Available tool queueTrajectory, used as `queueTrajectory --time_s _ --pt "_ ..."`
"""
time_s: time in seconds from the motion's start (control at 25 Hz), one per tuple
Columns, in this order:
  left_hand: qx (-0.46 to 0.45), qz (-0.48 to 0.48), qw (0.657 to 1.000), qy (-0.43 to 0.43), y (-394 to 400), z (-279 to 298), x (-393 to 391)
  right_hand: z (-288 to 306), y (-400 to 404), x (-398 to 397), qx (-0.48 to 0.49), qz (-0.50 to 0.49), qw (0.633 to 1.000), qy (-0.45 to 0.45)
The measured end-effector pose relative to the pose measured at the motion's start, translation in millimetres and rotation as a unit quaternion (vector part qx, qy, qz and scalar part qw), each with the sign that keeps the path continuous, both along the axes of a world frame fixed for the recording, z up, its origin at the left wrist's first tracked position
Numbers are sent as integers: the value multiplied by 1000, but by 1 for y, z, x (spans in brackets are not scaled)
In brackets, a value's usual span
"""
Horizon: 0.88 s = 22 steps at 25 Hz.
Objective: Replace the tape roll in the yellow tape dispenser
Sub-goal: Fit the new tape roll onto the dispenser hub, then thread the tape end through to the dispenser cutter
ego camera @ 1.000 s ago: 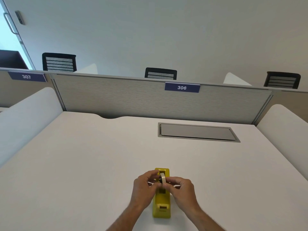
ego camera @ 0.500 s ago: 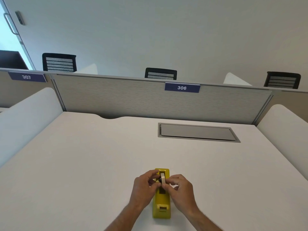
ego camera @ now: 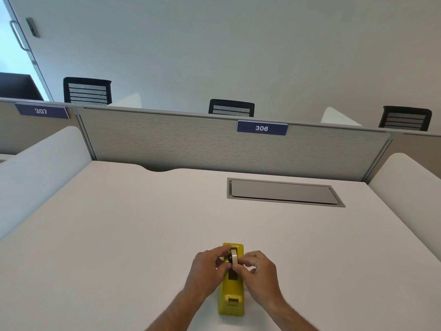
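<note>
The yellow tape dispenser (ego camera: 232, 291) rests on the white desk (ego camera: 124, 235) directly in front of the person, with its long axis running away from the body and its cutter end nearest the body. The tape roll (ego camera: 234, 256) stands on edge in the cradle at the far end of the dispenser, its flat faces turned left and right, so that its axle line lies across the long axis of the dispenser. The left hand (ego camera: 208, 271) is positioned on the left side of the roll and the right hand (ego camera: 259, 271) on the right side. The fingers (ego camera: 239, 266) of both hands are closed on the roll from opposite faces, with the fingertips meeting at the near lower edge of the roll. A dark hub shows at the left face; whether it is seated in its slots cannot be determined. Both hands are equally near the roll. The step in hand appears to be seating or lifting the roll at the cradle. The coming move depends on keeping the roll upright and its axle square to the dispenser body while it travels vertically. A grey cable hatch (ego camera: 284, 193) lies well apart, further back on the desk.
</note>
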<state>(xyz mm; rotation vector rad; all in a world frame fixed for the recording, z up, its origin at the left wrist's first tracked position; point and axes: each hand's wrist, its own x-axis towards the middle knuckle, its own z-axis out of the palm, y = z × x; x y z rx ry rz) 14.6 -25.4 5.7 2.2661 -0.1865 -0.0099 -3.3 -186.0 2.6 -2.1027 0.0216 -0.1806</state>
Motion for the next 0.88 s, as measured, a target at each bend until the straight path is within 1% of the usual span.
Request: queueTrajectory --time_s 0.24,0.4,0.52,0.6,0.68,0.72,0.88 --pt "85 -53 992 -73 5 -8 -3 -5 0 0 -41 4 999 -5" --pt "80 -71 990 -95 8 -14 -4 -5 -1 1 -49 5 999 -12" --pt "55 -70 993 -80 10 -20 -5 -3 -6 5 -80 23 996 -24" --pt "48 -74 994 -61 11 -22 -5 0 -11 10 -140 90 986 -29" --pt "61 -91 993 -36 11 -17 -6 5 -14 14 -217 158 963 -25" --pt "72 -103 992 -24 10 -15 -7 7 -14 16 -238 175 955 -25" --pt "113 -125 986 -16 10 -9 -6 11 -14 21 -244 181 952 -43"
